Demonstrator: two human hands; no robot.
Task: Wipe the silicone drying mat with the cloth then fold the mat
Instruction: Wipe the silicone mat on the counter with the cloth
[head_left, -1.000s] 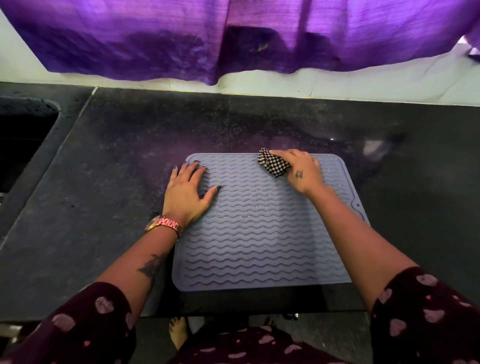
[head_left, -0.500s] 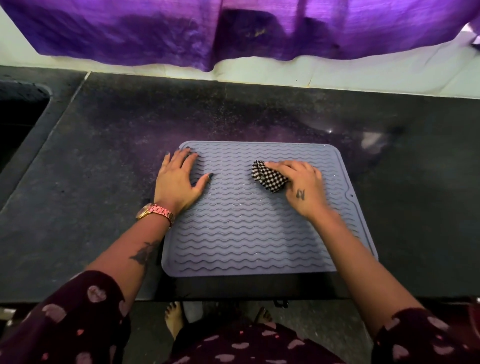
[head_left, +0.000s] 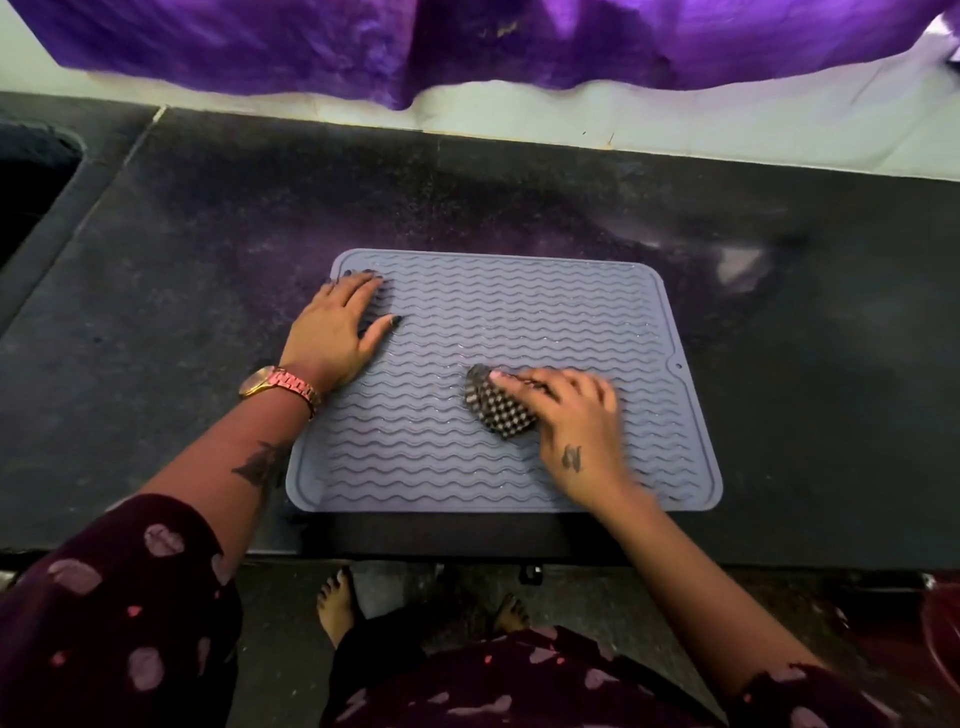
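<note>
A grey-blue silicone drying mat (head_left: 519, 312) with wavy ridges lies flat on the dark counter, its front edge near the counter's front. My left hand (head_left: 337, 327) rests flat on the mat's far left corner, fingers straight and spread. My right hand (head_left: 571, 421) grips a bunched black-and-white checked cloth (head_left: 498, 408) and presses it on the mat's middle, slightly toward the front. The cloth's right part is hidden under my fingers.
The dark stone counter (head_left: 208, 312) extends around the mat. A sink opening (head_left: 31, 182) lies at the far left. A purple curtain (head_left: 467, 41) hangs over the white back wall. A wet patch (head_left: 737, 265) shines right of the mat. My feet (head_left: 337, 603) show below the counter edge.
My right hand has dragged the cloth from the mat's far edge toward me, to the middle of the mat. My left hand stayed pressed on the far left corner.
</note>
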